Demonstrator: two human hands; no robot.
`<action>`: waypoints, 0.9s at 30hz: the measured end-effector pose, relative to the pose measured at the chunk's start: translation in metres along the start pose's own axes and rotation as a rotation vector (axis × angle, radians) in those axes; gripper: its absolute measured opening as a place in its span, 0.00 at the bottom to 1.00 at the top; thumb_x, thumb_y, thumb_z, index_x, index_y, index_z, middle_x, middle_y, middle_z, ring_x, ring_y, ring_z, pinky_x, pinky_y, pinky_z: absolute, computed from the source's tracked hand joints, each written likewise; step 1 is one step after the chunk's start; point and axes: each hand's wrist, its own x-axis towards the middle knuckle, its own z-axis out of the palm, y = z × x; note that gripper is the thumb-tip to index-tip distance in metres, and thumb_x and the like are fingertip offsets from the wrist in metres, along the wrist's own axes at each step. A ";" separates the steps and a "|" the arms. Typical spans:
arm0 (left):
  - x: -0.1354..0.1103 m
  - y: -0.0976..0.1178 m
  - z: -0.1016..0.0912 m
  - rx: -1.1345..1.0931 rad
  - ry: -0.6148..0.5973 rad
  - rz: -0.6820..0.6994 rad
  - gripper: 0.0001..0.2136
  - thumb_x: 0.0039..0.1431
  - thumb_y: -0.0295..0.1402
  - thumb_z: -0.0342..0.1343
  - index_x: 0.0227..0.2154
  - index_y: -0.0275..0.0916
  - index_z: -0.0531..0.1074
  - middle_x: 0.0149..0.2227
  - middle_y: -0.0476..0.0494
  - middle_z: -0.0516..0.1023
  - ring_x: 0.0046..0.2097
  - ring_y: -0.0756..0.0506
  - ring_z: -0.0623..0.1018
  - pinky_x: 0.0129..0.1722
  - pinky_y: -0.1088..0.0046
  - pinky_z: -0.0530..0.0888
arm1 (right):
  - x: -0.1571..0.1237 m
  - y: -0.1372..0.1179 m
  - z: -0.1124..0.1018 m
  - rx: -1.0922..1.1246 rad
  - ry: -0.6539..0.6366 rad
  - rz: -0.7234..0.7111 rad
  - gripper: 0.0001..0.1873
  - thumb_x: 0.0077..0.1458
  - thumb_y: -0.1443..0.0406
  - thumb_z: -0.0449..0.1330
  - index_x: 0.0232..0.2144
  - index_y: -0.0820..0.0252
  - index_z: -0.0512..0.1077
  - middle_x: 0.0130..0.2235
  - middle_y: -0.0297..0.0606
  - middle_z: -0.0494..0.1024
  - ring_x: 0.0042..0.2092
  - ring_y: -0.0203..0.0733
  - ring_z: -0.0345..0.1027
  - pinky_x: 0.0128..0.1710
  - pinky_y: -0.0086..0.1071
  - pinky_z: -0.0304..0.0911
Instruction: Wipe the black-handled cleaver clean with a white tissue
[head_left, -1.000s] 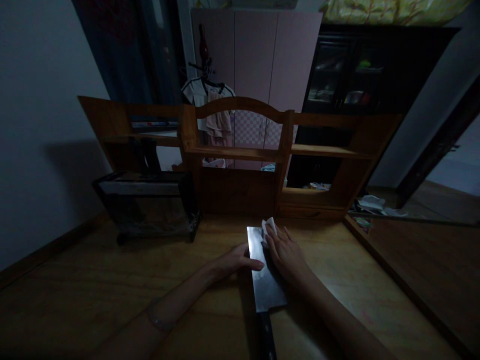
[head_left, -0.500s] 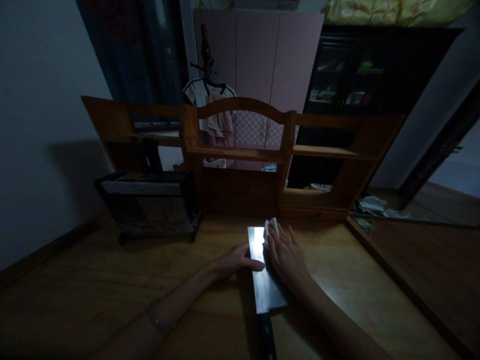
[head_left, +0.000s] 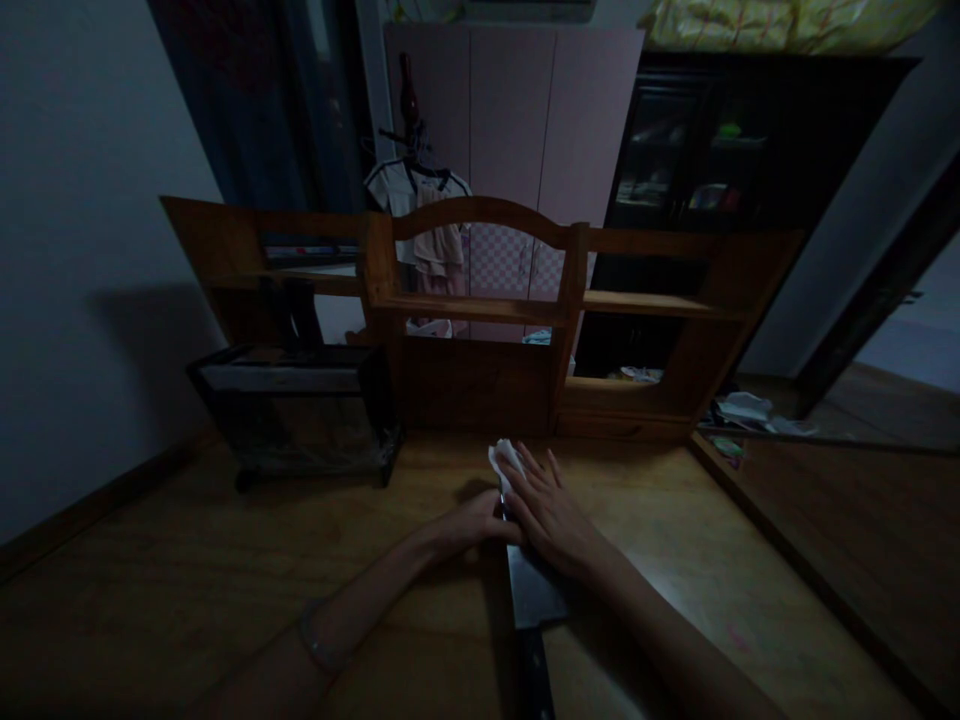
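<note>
A cleaver (head_left: 536, 592) with a broad metal blade and black handle points away from me, its handle toward the bottom edge of the view. My left hand (head_left: 474, 522) grips the blade's left edge, thumb on top and fingers underneath. Across the upper blade lies my right hand (head_left: 553, 515), pressing a white tissue (head_left: 504, 462) under its fingers. The tissue reaches the far end of the blade, and my right hand hides much of the metal. Under the cleaver is a wooden tabletop (head_left: 360, 570).
A black knife block (head_left: 300, 420) with dark handles sticking up stands on the left of the tabletop. Along the back runs a wooden shelf unit (head_left: 480, 312). Behind it are a pink wardrobe (head_left: 510, 130), hanging clothes (head_left: 435, 230) and a dark cabinet (head_left: 675, 150).
My right hand has slid left with the tissue across the far part of the blade, covering more of it. My left hand keeps its grip on the edge.
</note>
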 end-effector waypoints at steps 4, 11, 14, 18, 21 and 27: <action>-0.001 0.003 0.003 -0.029 -0.002 -0.001 0.18 0.45 0.27 0.63 0.43 0.33 0.76 0.38 0.45 0.79 0.43 0.44 0.75 0.43 0.71 0.69 | 0.000 -0.002 0.001 -0.008 0.011 0.005 0.29 0.69 0.56 0.39 0.68 0.47 0.37 0.70 0.33 0.43 0.70 0.45 0.33 0.67 0.53 0.34; -0.002 0.000 0.004 -0.176 0.115 -0.025 0.20 0.41 0.24 0.65 0.42 0.35 0.74 0.40 0.44 0.78 0.41 0.44 0.76 0.42 0.70 0.70 | -0.003 0.007 0.004 -0.080 0.032 0.086 0.28 0.69 0.58 0.38 0.68 0.52 0.42 0.69 0.36 0.48 0.70 0.46 0.34 0.67 0.54 0.37; 0.001 -0.006 0.001 -0.329 0.176 -0.051 0.20 0.39 0.22 0.65 0.40 0.35 0.74 0.39 0.43 0.79 0.39 0.44 0.77 0.41 0.70 0.71 | -0.004 0.015 0.006 -0.123 0.044 0.138 0.28 0.69 0.56 0.38 0.68 0.53 0.46 0.69 0.38 0.48 0.70 0.48 0.34 0.66 0.56 0.37; 0.006 -0.011 -0.001 -0.407 0.231 -0.066 0.19 0.38 0.21 0.63 0.38 0.34 0.75 0.36 0.42 0.79 0.38 0.44 0.78 0.40 0.70 0.72 | -0.005 0.019 0.009 -0.152 0.044 0.187 0.29 0.69 0.55 0.38 0.68 0.56 0.48 0.69 0.41 0.48 0.70 0.48 0.37 0.66 0.55 0.38; 0.006 -0.010 0.001 -0.426 0.269 -0.064 0.19 0.38 0.21 0.62 0.38 0.33 0.76 0.35 0.42 0.80 0.36 0.43 0.79 0.38 0.69 0.72 | -0.005 0.019 0.012 -0.151 0.057 0.191 0.29 0.69 0.56 0.37 0.67 0.59 0.50 0.68 0.44 0.51 0.69 0.49 0.40 0.66 0.55 0.39; 0.003 -0.003 0.002 -0.444 0.289 -0.085 0.16 0.38 0.21 0.63 0.35 0.33 0.77 0.34 0.43 0.81 0.34 0.44 0.79 0.38 0.70 0.72 | -0.006 0.018 0.016 -0.082 0.066 0.199 0.29 0.69 0.57 0.38 0.66 0.63 0.53 0.67 0.47 0.55 0.69 0.49 0.43 0.65 0.53 0.45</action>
